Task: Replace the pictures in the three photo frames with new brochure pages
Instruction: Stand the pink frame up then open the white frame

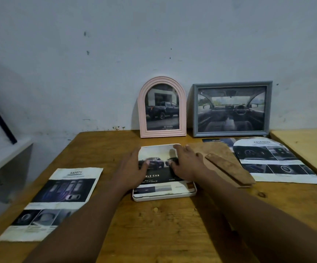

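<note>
White frame (163, 196): lies flat on the wooden table (163, 228), with a brochure page (159, 154) showing cars laid in it.
Left hand (133, 166): rests flat on the page's left side, fingers straight, gripping nothing.
Right hand (186, 164): rests flat on the page's right side, fingers stretched out, gripping nothing.
Backing board (226, 164): brown, just right of the white frame.
Pink arched frame (162, 107): upright behind the white frame, holding a truck picture.
Grey frame (231, 109): upright, behind and to the right of the white frame, holding a car-interior picture.
SAFETY page (59, 196): flat on the table, left of the white frame.
ADVANCED page (273, 160): to the right of the white frame, beyond the backing board.
</note>
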`<state>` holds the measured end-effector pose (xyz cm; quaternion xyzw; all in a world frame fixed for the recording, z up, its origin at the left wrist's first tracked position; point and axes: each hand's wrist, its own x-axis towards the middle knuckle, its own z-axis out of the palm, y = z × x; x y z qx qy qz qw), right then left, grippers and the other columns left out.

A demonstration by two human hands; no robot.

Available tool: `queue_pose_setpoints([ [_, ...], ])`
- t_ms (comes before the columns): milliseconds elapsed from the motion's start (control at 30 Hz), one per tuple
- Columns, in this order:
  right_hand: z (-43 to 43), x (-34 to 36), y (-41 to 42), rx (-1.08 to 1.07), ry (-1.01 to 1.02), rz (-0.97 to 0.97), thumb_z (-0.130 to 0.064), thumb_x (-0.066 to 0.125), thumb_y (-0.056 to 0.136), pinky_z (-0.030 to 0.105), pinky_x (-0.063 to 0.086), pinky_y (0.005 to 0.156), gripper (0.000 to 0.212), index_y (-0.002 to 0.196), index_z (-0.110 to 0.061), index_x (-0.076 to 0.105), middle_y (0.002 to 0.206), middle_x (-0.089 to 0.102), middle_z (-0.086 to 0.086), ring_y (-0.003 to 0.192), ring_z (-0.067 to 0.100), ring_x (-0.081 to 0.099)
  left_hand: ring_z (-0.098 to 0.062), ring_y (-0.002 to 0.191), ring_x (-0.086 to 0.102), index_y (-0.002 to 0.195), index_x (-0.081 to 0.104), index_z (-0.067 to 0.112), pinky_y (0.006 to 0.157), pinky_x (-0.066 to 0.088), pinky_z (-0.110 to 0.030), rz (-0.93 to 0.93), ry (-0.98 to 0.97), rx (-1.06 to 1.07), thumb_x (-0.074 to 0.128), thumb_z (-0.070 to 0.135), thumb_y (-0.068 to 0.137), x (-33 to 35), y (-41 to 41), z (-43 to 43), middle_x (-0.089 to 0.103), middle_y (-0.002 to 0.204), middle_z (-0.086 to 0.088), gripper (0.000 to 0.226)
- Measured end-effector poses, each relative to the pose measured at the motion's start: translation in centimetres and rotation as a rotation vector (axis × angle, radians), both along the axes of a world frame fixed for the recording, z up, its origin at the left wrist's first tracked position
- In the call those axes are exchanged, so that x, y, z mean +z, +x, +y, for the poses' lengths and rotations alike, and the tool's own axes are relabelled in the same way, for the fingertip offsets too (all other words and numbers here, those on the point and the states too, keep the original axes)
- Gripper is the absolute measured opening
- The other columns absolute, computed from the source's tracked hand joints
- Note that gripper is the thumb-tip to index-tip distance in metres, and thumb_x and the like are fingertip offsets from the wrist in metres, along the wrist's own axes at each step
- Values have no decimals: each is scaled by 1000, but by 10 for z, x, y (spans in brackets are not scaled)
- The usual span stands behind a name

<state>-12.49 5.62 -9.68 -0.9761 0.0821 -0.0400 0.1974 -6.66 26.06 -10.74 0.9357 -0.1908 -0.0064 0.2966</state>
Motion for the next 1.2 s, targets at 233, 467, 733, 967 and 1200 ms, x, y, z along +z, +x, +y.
queue_pose_setpoints([
  [233,5,3,6,-38,22,-62,-37,62,92,58,13,116,67,148,-29,27,154,40,5,149,27,22,-25,147,34,161,23,27,116,36,-45,-119,54,-29,44,50,105,-6,-6,3,37,162,-3,65],
  [467,21,12,1,11,157,-349,-14,69,90,43,43,104,68,145,-30,33,147,49,2,133,26,47,-24,153,25,162,20,26,120,27,-43,-166,59,-16,41,53,105,-9,-2,3,27,167,-2,66],
  [733,14,41,-2,16,534,-453,-3,61,94,24,55,82,56,137,-32,42,142,50,-8,126,12,47,-25,152,26,161,20,27,116,33,-49,-216,-61,-55,47,47,105,8,-11,5,7,172,4,65],
  [967,-26,71,-23,4,650,-478,-4,60,96,14,52,59,47,134,-28,47,126,60,-7,112,9,56,-25,133,51,153,37,38,100,54,-51,-150,-346,-47,67,39,96,29,-22,-33,45,154,-1,65],
  [1200,-120,78,-66,-123,390,-401,-5,60,95,14,41,73,25,114,-20,63,113,62,-8,105,7,55,-11,116,58,144,53,30,93,51,-28,-170,-392,-236,74,35,92,43,-47,-125,62,130,6,56],
])
